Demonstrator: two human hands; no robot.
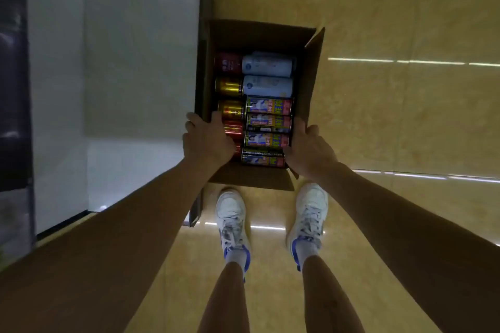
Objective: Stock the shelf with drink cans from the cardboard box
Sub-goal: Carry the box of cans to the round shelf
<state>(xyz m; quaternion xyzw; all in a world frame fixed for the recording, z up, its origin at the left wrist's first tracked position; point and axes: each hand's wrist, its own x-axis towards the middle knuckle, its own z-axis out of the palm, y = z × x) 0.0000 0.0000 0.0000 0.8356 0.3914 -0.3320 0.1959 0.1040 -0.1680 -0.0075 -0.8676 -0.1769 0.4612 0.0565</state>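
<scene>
Fingers (216,117) of the left hand (208,140) are curling over the left wall of the cardboard box (259,35), and the right hand (308,147) is clamping the right wall the same way. So both are gripping cardboard, not a can.

The box is sitting just ahead of the white shoes (232,211), tight against a pale white unit (116,62) on the left, which I'm guessing is the shelf. Honestly can't tell if it's resting on the tan floor (392,116) or hanging a bit off it.

My read: the box is getting positioned and no can is coming out yet. Next up is freeing one hand and wrapping it round a can from above.

The box is looking pretty full, with everything lying on its side. Red and gold cans (228,86) are running down the left column. On the right, pale blue cans (267,65) are filling the far end and busy-label cans (269,123) the near end.
</scene>
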